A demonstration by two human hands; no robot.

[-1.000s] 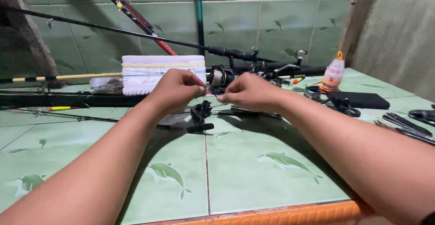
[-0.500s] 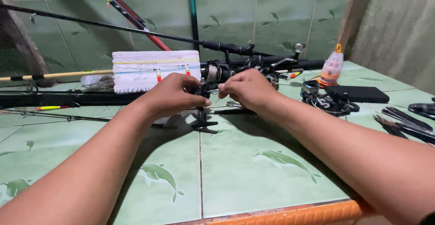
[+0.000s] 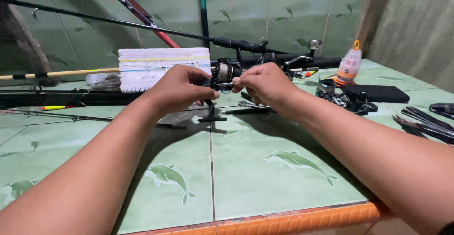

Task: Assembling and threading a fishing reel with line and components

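Observation:
My left hand [image 3: 178, 89] grips the black body of a fishing reel [image 3: 212, 103], whose foot points down just above the green tiled counter [image 3: 246, 168]. My right hand [image 3: 266, 84] pinches a small metal part at the reel's right side, thumb and fingers closed on it. Both hands meet over the middle of the counter. The reel's front is hidden by my fingers.
A white foam block [image 3: 163, 67] wound with line lies behind my left hand. Fishing rods [image 3: 118, 24] lean on the tiled wall. A small orange-capped bottle [image 3: 349, 65], a black flat case [image 3: 378, 93], another reel [image 3: 340, 97] and dark tools [image 3: 425, 121] lie at the right.
Both hands have stayed together on the reel with only small finger shifts. The view has drifted slightly.

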